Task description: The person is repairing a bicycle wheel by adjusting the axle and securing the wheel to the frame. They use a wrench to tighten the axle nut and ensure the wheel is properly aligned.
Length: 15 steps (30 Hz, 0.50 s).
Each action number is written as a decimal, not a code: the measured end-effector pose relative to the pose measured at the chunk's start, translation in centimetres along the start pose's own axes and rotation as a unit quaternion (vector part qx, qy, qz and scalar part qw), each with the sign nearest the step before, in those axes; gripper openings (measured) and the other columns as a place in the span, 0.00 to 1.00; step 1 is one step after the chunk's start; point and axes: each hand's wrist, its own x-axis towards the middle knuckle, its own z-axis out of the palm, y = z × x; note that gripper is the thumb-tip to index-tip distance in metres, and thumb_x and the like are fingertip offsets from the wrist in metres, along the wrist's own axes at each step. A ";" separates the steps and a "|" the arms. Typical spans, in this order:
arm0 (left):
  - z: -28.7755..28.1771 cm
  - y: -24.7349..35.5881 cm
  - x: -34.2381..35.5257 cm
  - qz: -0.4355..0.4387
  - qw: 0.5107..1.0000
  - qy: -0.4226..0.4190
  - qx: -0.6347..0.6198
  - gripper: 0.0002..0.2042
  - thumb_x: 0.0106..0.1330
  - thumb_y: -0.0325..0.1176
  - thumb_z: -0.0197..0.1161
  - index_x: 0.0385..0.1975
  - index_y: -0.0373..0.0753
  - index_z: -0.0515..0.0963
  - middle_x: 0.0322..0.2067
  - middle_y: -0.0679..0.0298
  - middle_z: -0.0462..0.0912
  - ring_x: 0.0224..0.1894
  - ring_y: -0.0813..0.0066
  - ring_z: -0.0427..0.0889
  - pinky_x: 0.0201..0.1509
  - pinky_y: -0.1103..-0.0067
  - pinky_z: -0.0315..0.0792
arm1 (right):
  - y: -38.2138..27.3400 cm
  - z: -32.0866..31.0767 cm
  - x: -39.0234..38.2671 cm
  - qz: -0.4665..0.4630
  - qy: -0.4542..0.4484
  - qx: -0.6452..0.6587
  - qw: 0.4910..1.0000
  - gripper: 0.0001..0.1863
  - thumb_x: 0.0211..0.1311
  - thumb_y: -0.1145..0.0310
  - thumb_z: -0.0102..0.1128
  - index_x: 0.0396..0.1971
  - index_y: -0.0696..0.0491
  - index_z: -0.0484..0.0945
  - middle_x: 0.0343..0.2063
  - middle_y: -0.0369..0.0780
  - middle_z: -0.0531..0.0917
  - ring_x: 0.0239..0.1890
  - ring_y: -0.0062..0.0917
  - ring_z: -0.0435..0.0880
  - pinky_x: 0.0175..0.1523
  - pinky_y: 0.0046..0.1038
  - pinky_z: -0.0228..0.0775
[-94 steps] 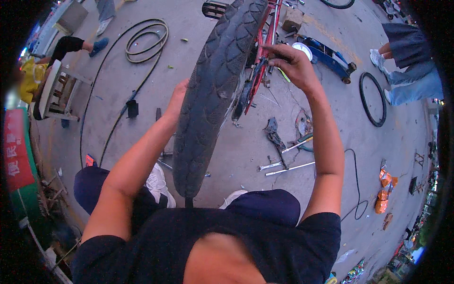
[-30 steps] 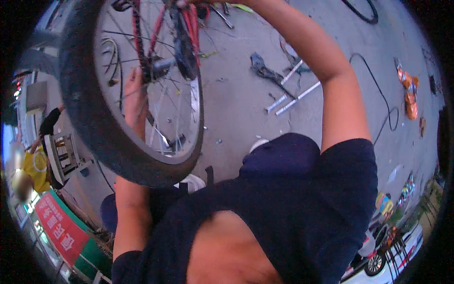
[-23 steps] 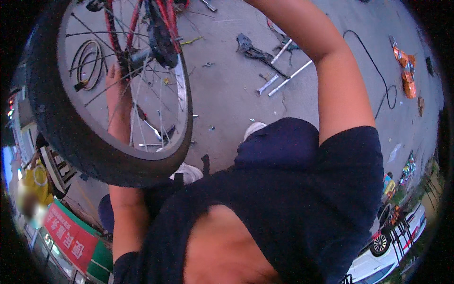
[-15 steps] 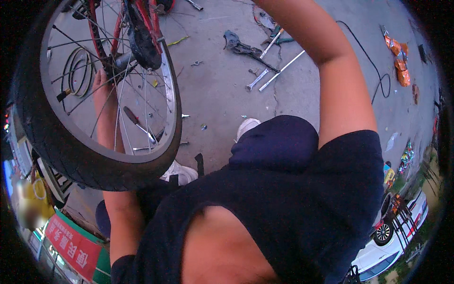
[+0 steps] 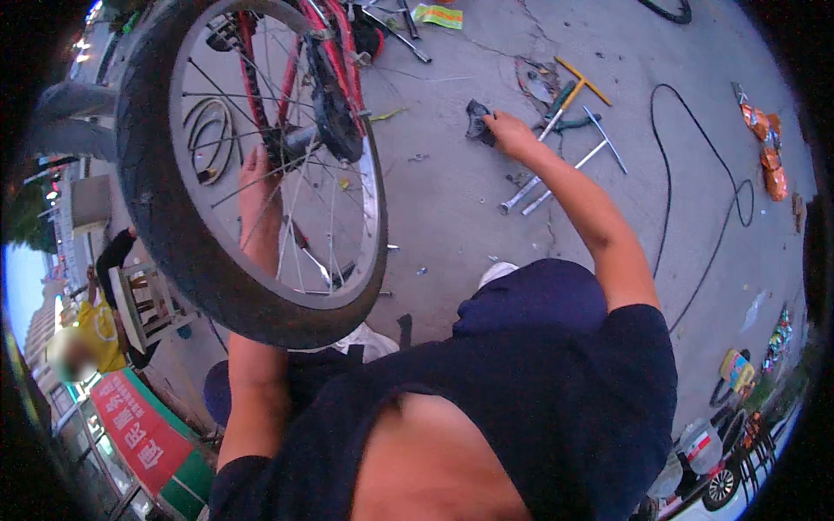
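A bicycle wheel with a black tyre stands raised on the left, joined to a red frame. My left hand reaches behind the spokes to the wheel's hub. Its fingers are bent up against the axle end, and what they pinch there is hidden. Out on the ground to the right, my right hand closes on a black part. Only the part's broad end shows; my hand and forearm cover its narrow end. Beside this hand lie a yellow T-handle wrench and a silver T-handle wrench.
A screwdriver lies on the ground behind the wheel. A coiled cable rests further left. To the right, a long black hose curves over the concrete near orange wrapping. Somebody in a yellow top is at the far left.
My right hand, earlier beyond the upper edge, has come down onto the black part and taken hold of it. The whole view has shifted; my left hand stays at the hub.
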 end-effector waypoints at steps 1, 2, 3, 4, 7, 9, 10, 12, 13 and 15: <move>-0.2 0.0 -0.2 0.004 1.000 0.007 0.004 0.13 0.67 0.40 0.52 0.41 0.36 0.73 0.35 0.65 0.79 0.36 0.76 0.76 0.42 0.80 0.68 | -0.9 -1.2 0.8 0.009 0.013 0.018 1.000 0.27 0.41 0.70 0.64 0.46 0.53 0.68 0.37 0.48 0.74 0.43 0.42 0.76 0.43 0.40 0.69; -1.3 -0.3 -0.3 0.011 1.000 0.015 -0.002 0.13 0.67 0.40 0.52 0.41 0.35 0.73 0.35 0.65 0.79 0.37 0.76 0.76 0.42 0.80 0.68 | -2.5 -3.8 1.0 0.016 0.020 0.034 0.999 0.25 0.41 0.70 0.64 0.45 0.54 0.69 0.38 0.48 0.74 0.43 0.42 0.75 0.43 0.40 0.69; -2.1 -0.6 -0.2 0.017 1.000 0.020 -0.009 0.13 0.67 0.40 0.52 0.41 0.35 0.73 0.36 0.64 0.78 0.37 0.76 0.76 0.42 0.80 0.68 | -3.6 -5.4 1.1 0.026 0.026 0.049 0.998 0.24 0.42 0.70 0.64 0.43 0.54 0.69 0.38 0.47 0.74 0.44 0.41 0.75 0.43 0.40 0.69; -2.3 -0.8 -0.2 0.017 1.000 0.016 -0.017 0.13 0.68 0.39 0.51 0.41 0.35 0.73 0.36 0.64 0.78 0.37 0.76 0.76 0.42 0.80 0.68 | -3.9 -5.1 0.8 0.019 0.031 0.044 0.998 0.24 0.42 0.70 0.63 0.43 0.55 0.69 0.38 0.47 0.74 0.45 0.41 0.75 0.43 0.40 0.70; -0.2 0.8 -0.8 0.015 0.999 0.042 0.013 0.15 0.68 0.39 0.51 0.44 0.33 0.71 0.37 0.62 0.78 0.40 0.75 0.76 0.46 0.78 0.69 | -3.5 -2.1 0.7 0.043 -0.018 -0.021 0.999 0.23 0.43 0.70 0.62 0.44 0.53 0.70 0.41 0.45 0.73 0.48 0.41 0.73 0.44 0.42 0.70; -0.1 0.6 -0.7 0.022 0.999 0.009 0.021 0.16 0.68 0.39 0.50 0.45 0.31 0.70 0.38 0.60 0.77 0.41 0.73 0.76 0.49 0.77 0.70 | -2.6 0.3 1.0 0.048 0.021 -0.026 0.998 0.25 0.41 0.69 0.65 0.45 0.51 0.69 0.43 0.46 0.72 0.49 0.42 0.72 0.44 0.43 0.69; -0.2 0.6 -0.7 0.018 0.999 0.023 0.020 0.16 0.68 0.39 0.50 0.45 0.31 0.70 0.39 0.60 0.77 0.41 0.73 0.76 0.48 0.77 0.70 | -2.6 0.6 1.1 0.045 0.043 -0.024 0.998 0.27 0.40 0.68 0.66 0.45 0.50 0.69 0.44 0.46 0.72 0.49 0.42 0.72 0.44 0.44 0.69; -0.8 0.3 -0.5 0.010 0.999 0.048 0.016 0.16 0.68 0.39 0.50 0.45 0.31 0.70 0.39 0.60 0.77 0.41 0.73 0.76 0.48 0.77 0.70 | -1.9 1.0 0.9 0.041 0.057 0.009 0.997 0.27 0.39 0.69 0.66 0.44 0.50 0.68 0.41 0.47 0.74 0.45 0.41 0.75 0.43 0.41 0.70; -1.0 0.3 -0.2 0.020 1.000 0.022 0.005 0.16 0.68 0.39 0.50 0.46 0.31 0.70 0.40 0.59 0.77 0.40 0.73 0.77 0.46 0.78 0.71 | -1.6 0.3 1.2 0.030 0.044 0.023 0.998 0.26 0.40 0.70 0.65 0.44 0.51 0.68 0.39 0.47 0.74 0.43 0.40 0.76 0.42 0.40 0.70; -1.1 0.0 -0.2 0.016 0.999 0.033 0.014 0.17 0.68 0.39 0.51 0.45 0.30 0.70 0.39 0.59 0.77 0.40 0.73 0.77 0.46 0.78 0.71 | -1.1 -0.7 1.2 0.025 0.024 0.050 0.998 0.27 0.41 0.71 0.64 0.45 0.54 0.66 0.37 0.47 0.75 0.42 0.39 0.77 0.43 0.38 0.70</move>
